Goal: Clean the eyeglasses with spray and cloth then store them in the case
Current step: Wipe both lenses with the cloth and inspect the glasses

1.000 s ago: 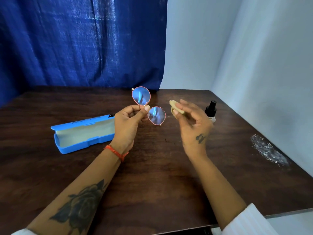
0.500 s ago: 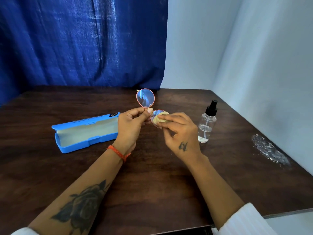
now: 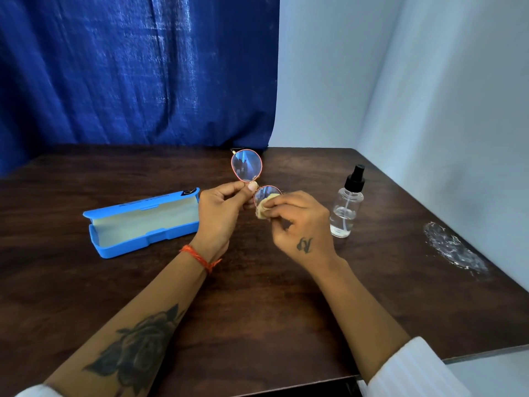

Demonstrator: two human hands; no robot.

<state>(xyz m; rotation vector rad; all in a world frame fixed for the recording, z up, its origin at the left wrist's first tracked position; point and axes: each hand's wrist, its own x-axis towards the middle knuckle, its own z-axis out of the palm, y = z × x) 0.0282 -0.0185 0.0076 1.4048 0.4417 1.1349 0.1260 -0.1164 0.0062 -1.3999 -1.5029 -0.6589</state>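
Observation:
Round eyeglasses with a thin red frame are held up above the table, one lens above the other. My left hand pinches them at the bridge between thumb and forefinger. My right hand presses a small pale yellow cloth against the lower lens, covering part of it. An open blue case with a pale lining lies on the table to the left of my left hand. A clear spray bottle with a black pump top stands upright just right of my right hand.
The dark wooden table ends at a blue curtain behind and a white wall on the right. A crumpled clear plastic wrapper lies near the table's right edge.
My right hand has brought the cloth from beside the glasses onto the lower lens and now rubs it a little lower. The glasses have tilted slightly more upright in my left hand.

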